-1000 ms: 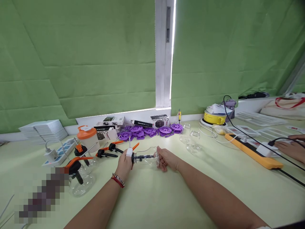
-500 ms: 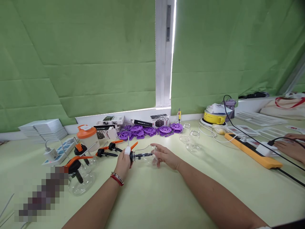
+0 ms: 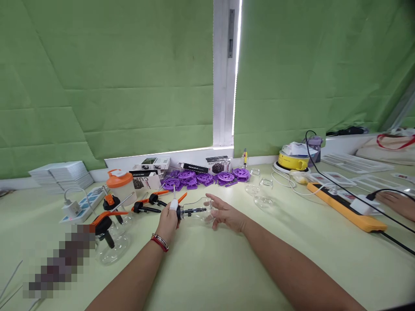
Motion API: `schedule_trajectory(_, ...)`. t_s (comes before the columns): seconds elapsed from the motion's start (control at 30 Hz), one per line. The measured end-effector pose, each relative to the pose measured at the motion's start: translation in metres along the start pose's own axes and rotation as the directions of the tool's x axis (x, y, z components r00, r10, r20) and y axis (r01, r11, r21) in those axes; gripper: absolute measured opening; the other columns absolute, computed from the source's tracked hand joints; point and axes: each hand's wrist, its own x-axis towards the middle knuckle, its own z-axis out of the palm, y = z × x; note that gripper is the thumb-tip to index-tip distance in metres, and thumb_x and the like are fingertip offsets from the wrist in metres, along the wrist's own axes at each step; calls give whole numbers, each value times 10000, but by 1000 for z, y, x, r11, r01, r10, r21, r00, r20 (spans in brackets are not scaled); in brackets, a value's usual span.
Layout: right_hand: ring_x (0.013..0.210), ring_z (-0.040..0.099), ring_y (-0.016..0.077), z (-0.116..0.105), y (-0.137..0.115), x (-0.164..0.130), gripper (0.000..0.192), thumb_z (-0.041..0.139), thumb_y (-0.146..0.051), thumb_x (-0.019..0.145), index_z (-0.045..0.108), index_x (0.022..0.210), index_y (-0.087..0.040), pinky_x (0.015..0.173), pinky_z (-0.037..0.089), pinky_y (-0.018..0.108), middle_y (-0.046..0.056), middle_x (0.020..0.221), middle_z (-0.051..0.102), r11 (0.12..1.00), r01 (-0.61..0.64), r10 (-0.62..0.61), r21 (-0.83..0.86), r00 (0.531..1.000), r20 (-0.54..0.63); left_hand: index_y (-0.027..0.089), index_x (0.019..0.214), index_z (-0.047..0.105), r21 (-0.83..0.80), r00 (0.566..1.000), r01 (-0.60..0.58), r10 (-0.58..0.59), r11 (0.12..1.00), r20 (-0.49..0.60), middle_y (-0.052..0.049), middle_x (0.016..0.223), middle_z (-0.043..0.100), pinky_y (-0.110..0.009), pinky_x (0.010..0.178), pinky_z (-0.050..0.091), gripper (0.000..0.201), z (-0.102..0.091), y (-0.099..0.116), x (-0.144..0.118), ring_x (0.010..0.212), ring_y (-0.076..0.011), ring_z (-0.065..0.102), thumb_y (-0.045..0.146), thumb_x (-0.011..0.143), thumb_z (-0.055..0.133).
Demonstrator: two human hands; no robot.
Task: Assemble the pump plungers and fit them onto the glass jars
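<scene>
My left hand [image 3: 168, 222] grips the black pump cap [image 3: 179, 212] fitted in the neck of a clear glass bottle [image 3: 198, 210] that lies sideways just above the table. A white tape wraps the tip of one left finger. My right hand [image 3: 225, 213] cups the bottle's wide end with fingers spread, touching it loosely. A thin black tube runs from the cap inside the bottle.
A finished bottle with an orange-black pump [image 3: 108, 235] stands at left, by loose pumps [image 3: 147, 204] and an orange-lidded jar [image 3: 119, 184]. Purple discs [image 3: 204, 177] and boxes line the back; empty glass bottles [image 3: 263, 193] and an orange power strip [image 3: 346, 205] lie right. Another person's hand [image 3: 395, 203] rests far right.
My right hand has loosened from a full grip on the bottle's base to spread fingers. The bottle and both hands have shifted slightly away from me.
</scene>
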Motion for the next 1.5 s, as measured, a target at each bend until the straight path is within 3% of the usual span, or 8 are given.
schedule_trajectory(0.13,581,648,146,-2,6,4,560,522,-547,825,411,1275,-234,424,454,232,87,1014,596,998,-68,68,3,997,-20,187,671,504,-5,998,-49,49,999,37,71,452,392,-207,345,258,420,0,-5,1,365,-83,363,576,802,414)
schedule_trajectory(0.27,437,561,115,-3,12,8,607,359,-669,839,490,1122,-148,352,375,206,70,774,633,988,-133,127,-73,989,-75,186,668,495,-1,997,-62,61,998,49,70,461,392,-205,334,244,443,2,-6,0,356,-76,349,593,812,396)
schedule_trajectory(0.4,606,609,139,-1,9,6,605,401,-659,829,512,1170,-171,423,448,227,116,966,615,992,-91,81,-90,991,-109,178,679,516,-23,998,-39,40,999,44,68,471,404,-204,330,248,444,1,-6,1,361,-77,362,593,800,416)
schedule_trajectory(0.57,904,605,169,-1,2,1,744,715,-369,722,338,1364,-372,646,520,291,93,1374,337,988,104,-108,-111,994,-31,177,668,522,-25,1000,11,-12,1000,-9,64,437,408,-206,318,232,454,0,-4,3,335,-81,348,590,800,389)
schedule_trajectory(1.03,481,580,103,-5,4,5,451,560,-538,809,490,1086,-188,414,411,212,35,819,628,995,-22,19,-100,999,-33,203,604,431,38,998,-61,61,997,10,60,441,398,-205,337,259,426,1,-3,-1,358,-84,356,557,830,360)
schedule_trajectory(1.27,368,518,111,-4,11,9,664,265,-725,823,547,739,-130,322,352,203,50,562,598,971,-173,157,-167,982,-107,198,640,449,100,984,-174,170,980,50,65,450,400,-209,383,283,403,2,0,-5,386,-85,371,531,849,361)
schedule_trajectory(1.37,452,572,127,-2,10,9,711,256,-740,811,580,745,-111,346,397,209,81,641,611,973,-177,158,-146,979,-130,196,680,471,98,987,-153,148,983,60,71,450,397,-211,372,284,394,0,1,-4,374,-87,370,536,846,362)
schedule_trajectory(1.5,760,642,166,-1,6,6,583,553,-583,793,491,1240,-214,515,525,266,116,1136,568,999,-2,-3,-54,996,-91,198,673,464,90,997,-77,77,993,1,70,442,391,-208,345,275,410,-3,2,0,356,-88,365,553,841,347)
